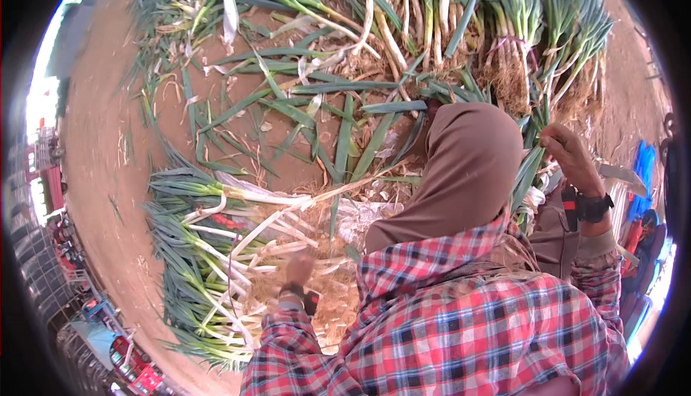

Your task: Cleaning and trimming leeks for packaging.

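- Showing only as a blur, the left hand was over or among the roots of the near leeks; whether it was clenched or released could not be told.
- With fingers bent, the right hand was beside green leaves; a grip could not be made out. A grey blade showed past its wrist, its handle out of sight.
- The near leeks lay heaped at the left, green tops outward, white stems inward. Each would likely be light, firm and slick at the stem, with tops that fold and tear; the stem just above the roots looked the surest hold.
- The roots were tan and stringy.
- Loose, strap-like scraps littered the brown ground.
- Farther out, bundles had tangled roots toward the hands, one bound by a purple tie.
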Action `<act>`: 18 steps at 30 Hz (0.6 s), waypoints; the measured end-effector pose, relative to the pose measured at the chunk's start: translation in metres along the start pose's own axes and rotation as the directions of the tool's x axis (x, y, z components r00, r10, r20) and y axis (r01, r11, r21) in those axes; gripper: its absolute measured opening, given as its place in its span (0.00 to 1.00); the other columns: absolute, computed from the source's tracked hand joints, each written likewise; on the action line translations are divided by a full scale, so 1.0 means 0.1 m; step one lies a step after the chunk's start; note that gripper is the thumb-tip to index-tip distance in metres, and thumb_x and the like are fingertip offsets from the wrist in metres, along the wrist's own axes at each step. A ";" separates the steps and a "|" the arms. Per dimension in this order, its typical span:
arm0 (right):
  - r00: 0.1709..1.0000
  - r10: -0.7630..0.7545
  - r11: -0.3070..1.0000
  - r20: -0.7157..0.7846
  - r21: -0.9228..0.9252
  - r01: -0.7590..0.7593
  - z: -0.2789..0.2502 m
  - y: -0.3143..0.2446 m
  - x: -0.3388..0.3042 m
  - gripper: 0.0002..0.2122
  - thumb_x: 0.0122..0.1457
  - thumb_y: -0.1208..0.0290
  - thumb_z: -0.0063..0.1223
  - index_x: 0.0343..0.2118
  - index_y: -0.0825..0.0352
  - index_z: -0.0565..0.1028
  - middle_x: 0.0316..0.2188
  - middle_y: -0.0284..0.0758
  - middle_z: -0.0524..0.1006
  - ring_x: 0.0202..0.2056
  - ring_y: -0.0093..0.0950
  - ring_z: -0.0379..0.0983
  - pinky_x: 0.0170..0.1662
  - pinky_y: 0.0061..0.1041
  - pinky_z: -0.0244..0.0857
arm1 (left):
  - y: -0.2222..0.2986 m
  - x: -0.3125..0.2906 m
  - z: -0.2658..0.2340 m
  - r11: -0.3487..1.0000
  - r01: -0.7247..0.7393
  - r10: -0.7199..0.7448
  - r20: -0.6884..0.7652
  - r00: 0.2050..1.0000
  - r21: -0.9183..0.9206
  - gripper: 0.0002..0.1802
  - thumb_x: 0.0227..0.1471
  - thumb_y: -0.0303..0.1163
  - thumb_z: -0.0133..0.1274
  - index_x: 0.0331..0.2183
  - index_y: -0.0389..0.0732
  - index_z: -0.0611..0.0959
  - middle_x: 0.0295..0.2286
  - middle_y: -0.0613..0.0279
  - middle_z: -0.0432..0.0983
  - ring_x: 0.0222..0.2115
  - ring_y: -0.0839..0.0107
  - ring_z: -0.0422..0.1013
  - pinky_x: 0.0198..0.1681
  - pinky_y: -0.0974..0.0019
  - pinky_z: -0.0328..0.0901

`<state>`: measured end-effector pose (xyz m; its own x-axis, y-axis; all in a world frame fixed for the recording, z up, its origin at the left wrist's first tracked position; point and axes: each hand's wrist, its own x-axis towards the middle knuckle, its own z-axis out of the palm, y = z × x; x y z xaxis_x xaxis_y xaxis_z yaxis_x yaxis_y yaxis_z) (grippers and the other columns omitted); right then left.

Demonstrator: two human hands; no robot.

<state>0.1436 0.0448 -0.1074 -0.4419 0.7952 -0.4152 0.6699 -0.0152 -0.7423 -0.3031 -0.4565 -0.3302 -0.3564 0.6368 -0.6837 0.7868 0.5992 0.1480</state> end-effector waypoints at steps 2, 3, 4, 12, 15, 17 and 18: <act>0.998 -0.061 0.997 0.021 -0.051 0.062 0.08 -0.47 -0.10 0.10 0.61 0.67 0.48 0.35 0.70 0.71 0.25 0.28 0.70 0.27 0.18 0.66 0.32 0.19 0.62 | 0.05 -0.18 0.07 0.925 0.192 -0.210 -0.019 0.977 -0.328 0.13 0.44 0.40 0.52 0.28 0.40 0.82 0.27 0.49 0.78 0.30 0.48 0.75 0.35 0.51 0.67; 0.996 -0.089 0.994 -0.001 -0.065 0.089 0.09 -0.66 -0.15 0.10 0.61 0.67 0.48 0.35 0.70 0.71 0.25 0.28 0.70 0.27 0.18 0.66 0.32 0.19 0.62 | 0.08 -0.17 0.04 0.924 0.168 -0.197 -0.052 0.979 -0.345 0.13 0.44 0.40 0.52 0.28 0.40 0.82 0.27 0.49 0.78 0.30 0.48 0.75 0.35 0.51 0.67; 0.988 -0.152 0.986 -0.032 -0.074 0.150 0.03 -0.80 -0.23 0.09 0.61 0.67 0.48 0.35 0.70 0.71 0.25 0.28 0.70 0.27 0.18 0.66 0.32 0.19 0.62 | 0.28 -0.12 -0.03 0.899 0.070 -0.142 -0.136 0.980 -0.433 0.14 0.45 0.39 0.51 0.29 0.40 0.82 0.29 0.48 0.78 0.32 0.48 0.74 0.36 0.52 0.67; 0.935 -0.341 0.928 -0.098 -0.192 0.318 -0.09 -1.28 -0.22 0.09 0.62 0.67 0.47 0.35 0.69 0.72 0.25 0.26 0.70 0.26 0.17 0.68 0.31 0.18 0.63 | 0.12 0.36 -0.41 0.949 -0.042 -0.109 -0.450 0.887 -0.313 0.11 0.50 0.34 0.47 0.29 0.38 0.80 0.29 0.48 0.76 0.33 0.46 0.72 0.39 0.48 0.66; 0.974 -0.181 0.967 -0.134 -0.206 0.151 -0.11 -1.03 -0.23 0.09 0.62 0.67 0.46 0.34 0.69 0.72 0.24 0.27 0.70 0.26 0.17 0.67 0.30 0.18 0.63 | 0.25 0.57 -0.44 0.931 0.050 -0.186 -0.350 0.918 -0.362 0.10 0.49 0.34 0.49 0.34 0.41 0.79 0.35 0.50 0.75 0.38 0.49 0.71 0.42 0.49 0.66; 0.991 -0.085 0.971 -0.104 -0.233 0.059 -0.08 -0.80 -0.20 0.09 0.62 0.66 0.46 0.33 0.68 0.72 0.24 0.27 0.71 0.26 0.16 0.67 0.29 0.18 0.63 | 0.43 0.66 -0.46 0.964 0.072 -0.173 -0.401 0.899 -0.256 0.16 0.47 0.34 0.51 0.41 0.42 0.76 0.42 0.51 0.72 0.44 0.51 0.68 0.46 0.52 0.65; 0.990 -0.107 0.970 -0.097 -0.227 0.083 0.04 -0.71 -0.16 0.09 0.62 0.66 0.46 0.33 0.67 0.72 0.23 0.27 0.70 0.25 0.16 0.68 0.28 0.17 0.63 | 0.38 0.74 -0.41 0.952 0.156 -0.236 -0.305 0.923 -0.265 0.26 0.44 0.35 0.55 0.48 0.43 0.72 0.48 0.52 0.67 0.49 0.53 0.64 0.50 0.54 0.63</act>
<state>0.1004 0.0309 -0.0497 -0.4511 0.8472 -0.2806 0.7491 0.1886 -0.6350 -0.3203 -0.3670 -0.3458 -0.6683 0.5943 -0.4475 0.5599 0.7979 0.2234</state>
